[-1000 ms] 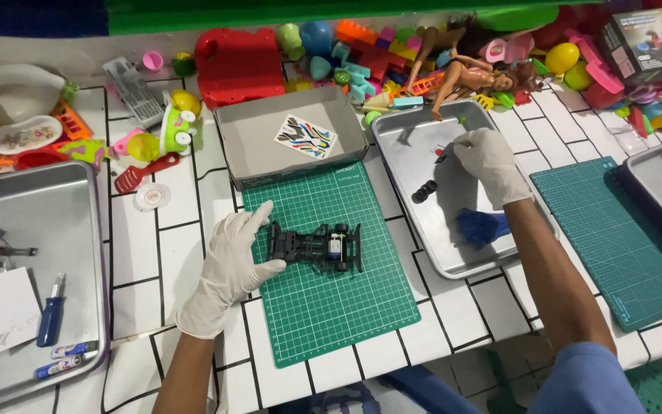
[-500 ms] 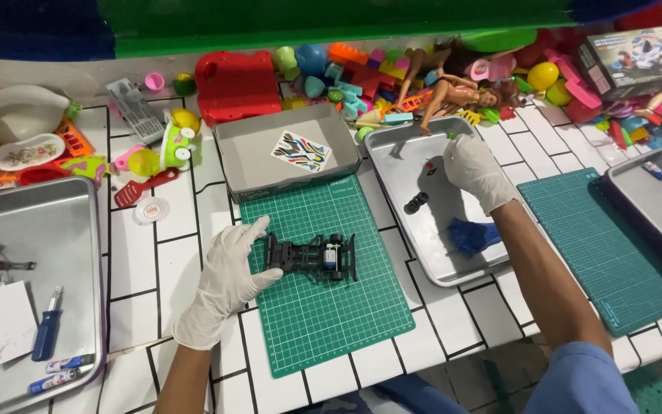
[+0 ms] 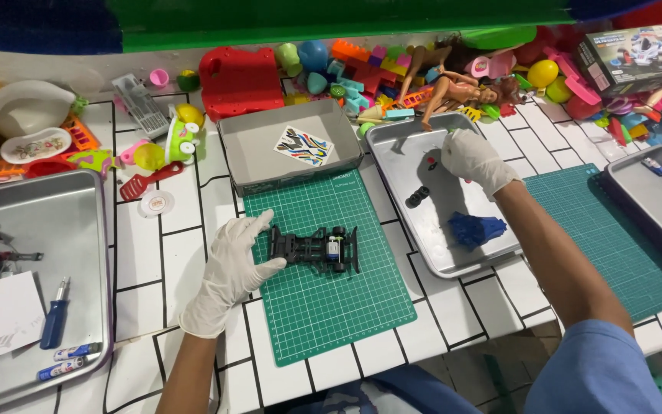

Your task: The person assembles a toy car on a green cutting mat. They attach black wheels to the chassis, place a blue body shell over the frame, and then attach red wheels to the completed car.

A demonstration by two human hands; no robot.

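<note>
Both hands wear white gloves. My left hand (image 3: pixel 231 264) rests on the green cutting mat (image 3: pixel 323 307) and steadies the left end of a black toy car chassis (image 3: pixel 316 248) with its fingertips. My right hand (image 3: pixel 473 157) reaches into the metal tray (image 3: pixel 423 230) to the right of the mat, fingers curled down near the tray's far side. Whether it holds anything is hidden. In that tray lie small black wheels (image 3: pixel 417 197), a tiny dark part (image 3: pixel 431 162) and a blue plastic piece (image 3: pixel 475 229).
A grey box lid (image 3: pixel 247 153) with a sticker sheet (image 3: pixel 304 146) sits behind the mat. A metal tray (image 3: pixel 78 230) with a screwdriver (image 3: pixel 54 320) and batteries is at left. Toys pile along the back wall. A second green mat (image 3: pixel 614 245) and tray (image 3: pixel 653 199) lie at right.
My right hand has moved toward the tray's far side. My left hand and the chassis have stayed put on the mat; the view shifted slightly.
</note>
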